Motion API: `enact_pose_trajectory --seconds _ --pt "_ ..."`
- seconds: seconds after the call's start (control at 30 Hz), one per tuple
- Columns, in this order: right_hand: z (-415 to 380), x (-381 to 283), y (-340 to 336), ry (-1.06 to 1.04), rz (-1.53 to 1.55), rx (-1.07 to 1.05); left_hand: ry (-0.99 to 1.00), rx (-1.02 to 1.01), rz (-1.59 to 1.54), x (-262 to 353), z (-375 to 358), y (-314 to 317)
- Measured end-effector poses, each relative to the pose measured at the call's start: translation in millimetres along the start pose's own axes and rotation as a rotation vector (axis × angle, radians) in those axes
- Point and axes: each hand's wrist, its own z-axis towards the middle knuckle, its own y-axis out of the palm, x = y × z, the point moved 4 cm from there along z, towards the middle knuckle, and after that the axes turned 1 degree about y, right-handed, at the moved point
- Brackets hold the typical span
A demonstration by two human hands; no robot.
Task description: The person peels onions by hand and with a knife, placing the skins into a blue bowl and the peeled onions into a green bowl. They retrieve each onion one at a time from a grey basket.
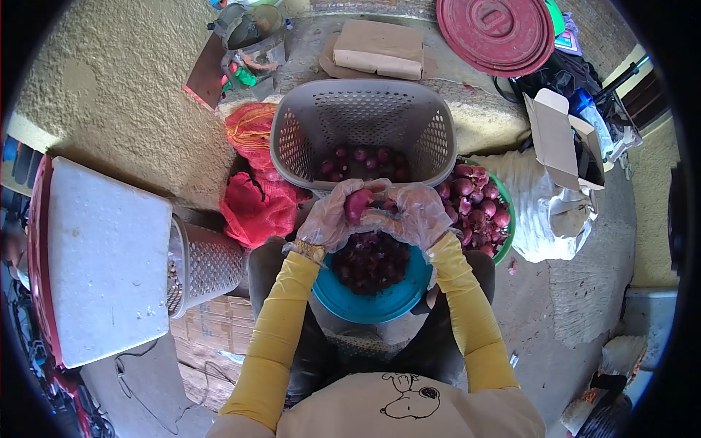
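In a clear plastic glove, my left hand (330, 219) is closed around a red onion (357, 206). My right hand (422, 212), gloved the same way, meets it from the other side; its fingers are curled, with a small dark thing between the hands that I cannot make out. Below both hands sits a blue basin (372, 312) holding dark red onion skins (370, 264). Just beyond them stands a grey perforated basket (365, 102) with several onions (365, 159) at its bottom. Beside my right hand is a green basin (505, 247) heaped with red onions (478, 204).
Red mesh sacks (255, 204) lie left of the basket. Further left are a white foam lid (109, 263) and another perforated basket (212, 266). A white sack (537, 212) and an open cardboard box (562, 139) stand right. A red lid (496, 33) rests on the ledge.
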Motion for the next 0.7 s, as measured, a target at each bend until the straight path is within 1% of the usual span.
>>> enact_pose_trajectory --seconds 0.13,0.2,0.33,0.4,0.43,0.5,0.63,0.7 --pt "-2 16 11 0.042 -0.05 -0.069 -0.011 -0.016 0.017 2 -4 4" --pt "-2 15 11 0.026 0.036 -0.047 -0.046 -0.036 0.005 2 -4 6" --pt "-2 13 5 -0.002 0.089 -0.034 -0.018 -0.03 0.04 5 -8 11" --pt "-3 18 10 -0.084 -0.009 -0.088 -0.011 0.053 0.001 5 -6 11" --pt "-3 17 10 -0.084 -0.009 -0.088 -0.01 0.053 0.001 7 -7 13" --pt "-5 17 8 -0.008 -0.055 -0.11 0.014 0.041 0.045 10 -9 18" --pt "-4 20 11 -0.021 -0.037 -0.112 -0.021 -0.022 0.017 5 -4 12" --pt "-4 15 8 -0.073 0.017 -0.075 -0.018 -0.056 0.011 4 -3 12"
